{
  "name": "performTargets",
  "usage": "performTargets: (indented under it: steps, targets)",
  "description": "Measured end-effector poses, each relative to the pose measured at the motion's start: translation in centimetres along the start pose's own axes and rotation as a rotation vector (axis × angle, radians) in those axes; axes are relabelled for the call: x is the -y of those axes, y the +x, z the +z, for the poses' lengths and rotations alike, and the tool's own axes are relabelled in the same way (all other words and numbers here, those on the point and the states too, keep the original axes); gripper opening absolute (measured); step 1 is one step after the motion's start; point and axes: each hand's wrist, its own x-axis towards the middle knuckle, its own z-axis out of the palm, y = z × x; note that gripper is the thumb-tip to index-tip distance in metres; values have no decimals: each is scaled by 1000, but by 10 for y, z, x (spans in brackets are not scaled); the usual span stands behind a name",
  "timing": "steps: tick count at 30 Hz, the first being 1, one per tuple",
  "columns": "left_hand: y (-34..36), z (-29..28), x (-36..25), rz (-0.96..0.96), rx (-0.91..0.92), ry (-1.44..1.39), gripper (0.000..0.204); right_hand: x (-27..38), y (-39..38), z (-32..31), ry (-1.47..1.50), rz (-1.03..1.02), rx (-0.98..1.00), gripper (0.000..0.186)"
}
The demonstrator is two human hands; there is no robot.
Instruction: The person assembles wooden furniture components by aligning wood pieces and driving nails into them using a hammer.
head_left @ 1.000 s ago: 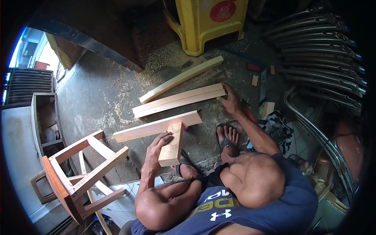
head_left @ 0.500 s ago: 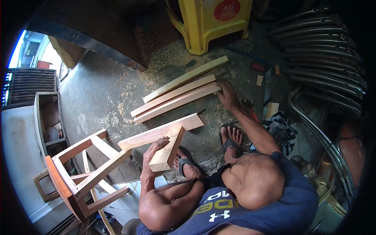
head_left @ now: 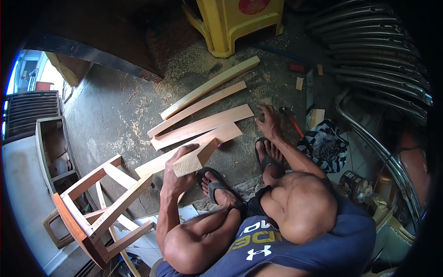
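My left hand (head_left: pixel 179 164) is closed round a short, thick wooden block (head_left: pixel 197 158), whose sawn end faces me. Beneath the block, a pale board (head_left: pixel 227 133) slants toward a wooden chair frame (head_left: pixel 123 208) at the left. My right hand (head_left: pixel 268 123) hovers with loosely bent fingers, slightly apart and holding nothing, just right of a flat wooden plank's end. That plank (head_left: pixel 205 124) lies on the floor. Beyond it rest a narrow wooden strip (head_left: pixel 198 109) and a paler wooden bar (head_left: pixel 210 87), roughly side by side.
A yellow plastic stool (head_left: pixel 244 30) stands at the far side amid sawdust. A red-handled tool (head_left: pixel 295 124) lies beside a checkered black-and-white cloth (head_left: pixel 326 145). Bent metal tubes (head_left: pixel 376 60) are stacked at the right. My sandalled feet (head_left: pixel 220 191) are close below my hands.
The nearest floor plank has swung apart from the strip beside it and now shows a broader face. My right hand has come off its end. My left hand has lifted and tilted the block.
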Motion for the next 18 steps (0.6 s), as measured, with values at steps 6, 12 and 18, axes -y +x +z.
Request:
performTargets:
  steps: [6, 12, 18]
  targets:
    - [80, 19, 105, -128, -3, -76, 64, 17, 2, 10, 54, 89, -73, 48]
    - [120, 48, 139, -152, 94, -77, 67, 2, -3, 4, 16, 139, -7, 47]
    - [123, 64, 142, -168, 135, -80, 69, 2, 3, -4, 80, 118, 70, 64]
